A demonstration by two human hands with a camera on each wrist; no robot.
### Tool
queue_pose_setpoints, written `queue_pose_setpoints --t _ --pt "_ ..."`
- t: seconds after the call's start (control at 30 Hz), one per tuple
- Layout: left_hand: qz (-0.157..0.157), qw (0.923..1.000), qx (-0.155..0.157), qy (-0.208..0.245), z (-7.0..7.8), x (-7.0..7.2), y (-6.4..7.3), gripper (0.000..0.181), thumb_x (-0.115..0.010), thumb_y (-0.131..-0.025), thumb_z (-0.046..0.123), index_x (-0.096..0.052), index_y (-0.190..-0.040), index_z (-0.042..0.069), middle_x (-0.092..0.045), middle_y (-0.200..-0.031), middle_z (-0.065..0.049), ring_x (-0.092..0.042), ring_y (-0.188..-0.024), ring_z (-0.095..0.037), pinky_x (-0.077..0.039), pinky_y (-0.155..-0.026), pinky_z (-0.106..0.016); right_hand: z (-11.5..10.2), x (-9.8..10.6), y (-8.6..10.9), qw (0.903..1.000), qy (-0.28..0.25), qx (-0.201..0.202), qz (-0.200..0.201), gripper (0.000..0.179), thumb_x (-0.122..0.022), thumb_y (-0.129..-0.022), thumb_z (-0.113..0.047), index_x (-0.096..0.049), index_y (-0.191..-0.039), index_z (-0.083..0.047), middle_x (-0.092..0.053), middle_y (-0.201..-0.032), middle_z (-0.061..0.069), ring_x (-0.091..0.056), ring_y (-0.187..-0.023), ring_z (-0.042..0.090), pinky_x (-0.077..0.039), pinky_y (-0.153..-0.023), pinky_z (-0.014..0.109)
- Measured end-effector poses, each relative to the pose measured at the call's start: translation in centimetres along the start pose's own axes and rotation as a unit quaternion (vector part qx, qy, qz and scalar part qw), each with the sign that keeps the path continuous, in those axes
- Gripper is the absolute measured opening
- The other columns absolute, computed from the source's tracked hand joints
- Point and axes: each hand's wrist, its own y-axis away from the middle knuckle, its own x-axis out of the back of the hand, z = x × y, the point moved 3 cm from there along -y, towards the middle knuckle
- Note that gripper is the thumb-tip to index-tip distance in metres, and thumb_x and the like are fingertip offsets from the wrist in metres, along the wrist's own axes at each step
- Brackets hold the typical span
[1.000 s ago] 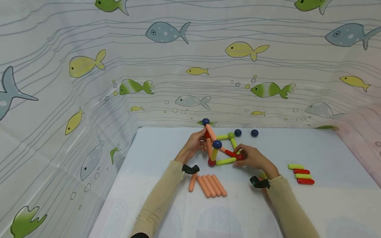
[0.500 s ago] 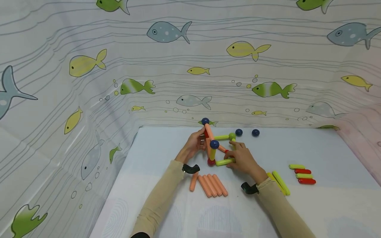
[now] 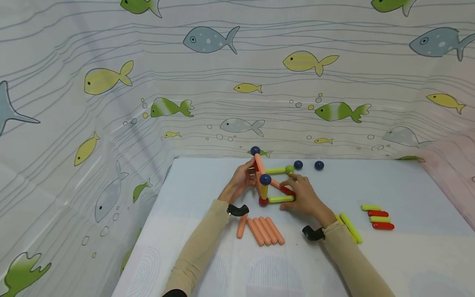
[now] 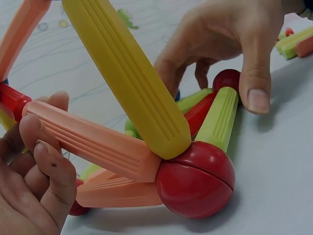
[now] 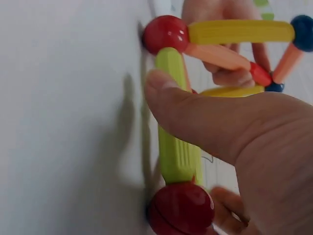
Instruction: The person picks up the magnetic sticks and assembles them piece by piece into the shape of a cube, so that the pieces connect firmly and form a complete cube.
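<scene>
A frame of magnetic sticks and balls stands on the table. Its yellow stick [image 3: 264, 192] leans up from a red ball [image 4: 195, 178] to a blue ball [image 3: 265, 179]. A lime stick [image 3: 281, 199] lies low between two red balls, and a green ball [image 3: 289, 169] marks the far corner. At the frame's left side, my left hand [image 3: 242, 179] pinches an orange stick [image 4: 93, 139] close to its red end. My right hand [image 3: 302, 196] arches over the near right corner, thumb extended beside the lime stick, fingers spread behind the red ball [image 5: 181, 208].
Several loose orange sticks [image 3: 265, 231] lie in front of the frame. Short red and lime sticks [image 3: 380, 219] form a row at right. Longer lime and yellow sticks [image 3: 350, 228] lie by my right sleeve. Two blue balls [image 3: 319, 165] sit near the back edge, before a fish-print sheet [image 3: 241, 107].
My right hand has moved left off its hold on the corner red ball and now spreads around that corner. The frame has shifted slightly. My left hand keeps its place.
</scene>
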Motion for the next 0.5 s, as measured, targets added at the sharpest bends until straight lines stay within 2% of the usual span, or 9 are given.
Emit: queue_pose_setpoints --t 0.1,0.2,0.3,0.4,0.5 --pt "0.003 1.0000 0.001 -0.002 0.0 0.0 -0.1 0.041 -0.048 -0.110 0.055 -0.067 -0.118 0.019 -0.063 -0.087 0.000 -0.048 -0.056 -0.013 -0.038 -0.052 -0.026 0.7 0.6 0.2 0.9985 -0.021 -0.049 -0.012 0.076 -0.098 -0.076 -0.036 -0.064 -0.139 -0.011 -0.035 -0.161 0.036 -0.037 -0.143 0.058 -0.041 -0.111 0.075" --pt "0.006 1.0000 -0.001 -0.008 -0.1 0.0 -0.1 0.042 -0.048 -0.110 0.054 -0.067 -0.117 0.018 -0.063 -0.088 0.000 -0.049 -0.056 -0.012 -0.039 -0.052 -0.026 1.0 0.9 0.4 0.9959 -0.033 -0.076 -0.038 0.070 -0.096 -0.079 -0.035 -0.065 -0.136 -0.009 -0.045 -0.150 0.037 -0.049 -0.132 0.053 -0.048 -0.106 0.070" --pt "0.013 0.9998 -0.003 -0.013 0.0 0.1 -0.1 0.042 -0.048 -0.110 0.054 -0.067 -0.116 0.017 -0.064 -0.087 0.000 -0.048 -0.055 -0.012 -0.039 -0.051 -0.026 0.9 0.8 0.4 0.9936 -0.049 -0.079 -0.065 0.060 -0.093 -0.083 -0.034 -0.068 -0.131 -0.008 -0.058 -0.131 0.029 -0.059 -0.110 0.038 -0.056 -0.092 0.051" --pt "0.022 0.9996 -0.006 -0.015 0.1 0.3 -0.1 0.046 -0.050 -0.109 0.055 -0.067 -0.118 0.013 -0.065 -0.087 0.000 -0.048 -0.054 -0.012 -0.035 -0.052 -0.027 0.4 0.7 0.3 0.9923 -0.056 -0.078 -0.078 0.056 -0.092 -0.084 -0.034 -0.069 -0.129 -0.008 -0.061 -0.118 0.021 -0.056 -0.097 0.027 -0.051 -0.079 0.037" --pt "0.024 0.9995 -0.010 -0.016 0.3 0.5 -0.1 0.054 -0.050 -0.108 0.056 -0.065 -0.122 0.007 -0.068 -0.087 -0.001 -0.049 -0.051 -0.011 -0.031 -0.051 -0.028 -0.3 0.7 0.4 0.9924 -0.048 -0.074 -0.087 0.059 -0.090 -0.086 -0.036 -0.068 -0.132 -0.007 -0.062 -0.112 0.016 -0.054 -0.095 0.025 -0.046 -0.076 0.033"
